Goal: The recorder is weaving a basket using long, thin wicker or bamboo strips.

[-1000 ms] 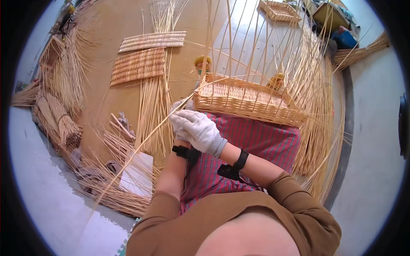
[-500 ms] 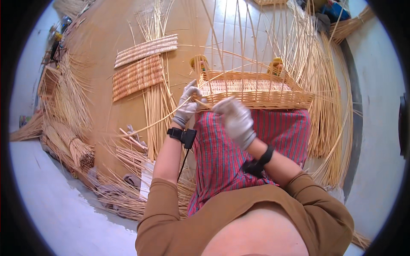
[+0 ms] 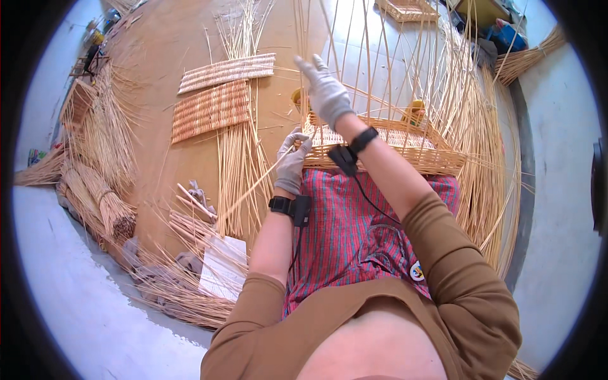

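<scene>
A rectangular wicker basket (image 3: 405, 161) rests at the far end of the striped red cloth (image 3: 342, 215) over my lap, with tall willow stakes rising from it. At its near left corner, my gloved left hand (image 3: 293, 161) is closed on a willow rod (image 3: 256, 187) that slants down to the left. My gloved right hand (image 3: 326, 92) is raised over the basket's left end, beside thin upright stakes. Its fingers are stretched out and apart, and I see nothing held in them. My right forearm hides part of the basket.
Two woven panels (image 3: 212, 111) lie on loose rods (image 3: 244, 171) to the left. Long willow rods (image 3: 478, 183) are heaped on the right. Tied bundles (image 3: 114, 212) and a paper sheet (image 3: 221, 266) lie at lower left. Another wicker tray (image 3: 408, 9) is at the back.
My right hand has moved up and left, from the basket's near side to above its left end, and its fingers have spread. My left hand stays at the corner with the rod.
</scene>
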The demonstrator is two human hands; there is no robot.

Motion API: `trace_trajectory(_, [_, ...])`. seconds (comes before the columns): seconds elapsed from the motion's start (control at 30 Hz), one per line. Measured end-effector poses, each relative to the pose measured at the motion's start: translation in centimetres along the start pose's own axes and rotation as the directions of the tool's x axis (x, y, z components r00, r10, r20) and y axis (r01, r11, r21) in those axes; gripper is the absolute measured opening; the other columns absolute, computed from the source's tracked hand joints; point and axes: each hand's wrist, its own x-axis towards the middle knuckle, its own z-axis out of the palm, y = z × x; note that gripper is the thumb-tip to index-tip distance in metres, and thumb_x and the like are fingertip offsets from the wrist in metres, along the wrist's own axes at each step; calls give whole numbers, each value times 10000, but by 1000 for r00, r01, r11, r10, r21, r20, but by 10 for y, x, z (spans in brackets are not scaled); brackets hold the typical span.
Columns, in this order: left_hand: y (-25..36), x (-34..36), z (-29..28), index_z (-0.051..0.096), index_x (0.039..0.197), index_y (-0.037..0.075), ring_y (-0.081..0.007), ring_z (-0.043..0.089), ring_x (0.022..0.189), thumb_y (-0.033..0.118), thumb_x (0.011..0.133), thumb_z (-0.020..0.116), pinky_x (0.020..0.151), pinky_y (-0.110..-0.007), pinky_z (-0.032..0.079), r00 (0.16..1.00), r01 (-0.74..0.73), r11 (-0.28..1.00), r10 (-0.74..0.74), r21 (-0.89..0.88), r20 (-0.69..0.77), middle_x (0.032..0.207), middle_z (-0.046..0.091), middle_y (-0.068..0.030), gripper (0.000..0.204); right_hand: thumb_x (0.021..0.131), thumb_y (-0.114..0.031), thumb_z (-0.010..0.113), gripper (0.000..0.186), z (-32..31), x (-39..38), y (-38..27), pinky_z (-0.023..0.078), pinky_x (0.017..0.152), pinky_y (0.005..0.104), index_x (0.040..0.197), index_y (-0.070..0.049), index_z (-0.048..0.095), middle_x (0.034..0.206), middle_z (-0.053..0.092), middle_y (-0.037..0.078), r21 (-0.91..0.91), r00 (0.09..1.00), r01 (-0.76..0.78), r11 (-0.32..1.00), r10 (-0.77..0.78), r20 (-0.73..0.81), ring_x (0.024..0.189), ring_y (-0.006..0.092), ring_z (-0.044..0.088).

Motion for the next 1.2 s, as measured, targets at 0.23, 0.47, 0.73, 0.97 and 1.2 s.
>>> trace_trajectory(0.23, [-25, 14, 1, 717, 858, 69, -154, 618, 1031, 10, 835, 803, 982, -309, 488, 994, 10, 1000, -11, -10, -112, 1150, 641, -28, 107, 1100, -195, 551, 348, -84, -159, 75, 522, 498, 243, 1422, -142, 431, 1105, 761, 141, 714, 686, -623, 319, 661, 304, 921, 219, 777])
trace_trajectory(0.47, [-2, -20, 13, 539, 1187, 36, -184, 619, 935, 25, 912, 714, 890, -337, 525, 968, -98, 995, 95, -2, -230, 1041, 635, -78, 326, 979, -218, 779, 174, -91, -220, 117, 544, 525, 246, 1129, -140, 738, 959, 786, 54, 761, 418, -648, 12, 842, 342, 740, 147, 750])
trace_trajectory(0.73, [38, -20, 91, 581, 1339, 119, -419, 691, 1090, 335, 1053, 544, 935, -514, 522, 969, -33, 672, -159, 740, 188, 1152, 725, -215, 360, 1006, -103, 724, 132, -77, -215, 89, 586, 675, 249, 1136, -113, 702, 1034, 762, 48, 836, 411, -544, 68, 890, 195, 833, 125, 732])
trace_trajectory(0.97, [32, 3, 107, 648, 1282, 173, -439, 693, 1110, 539, 1048, 502, 921, -545, 528, 970, -28, 440, -206, 898, 131, 1219, 733, -203, 459, 981, 48, 519, 707, -65, -65, 86, 601, 875, 376, 1638, -143, 339, 1426, 623, 153, 128, 983, -179, 975, 181, -6, 1153, 193, 672])
trace_trajectory(1.2, [41, -42, 134, 460, 1568, 296, -339, 688, 1119, 255, 922, 756, 883, -469, 573, 801, -497, 48, 410, 867, 436, 1327, 659, -131, 711, 1076, -14, 484, 176, -130, -181, 92, 617, 859, 352, 1242, -32, 540, 1120, 677, 56, 634, 525, -700, 327, 838, 147, 1073, 151, 672])
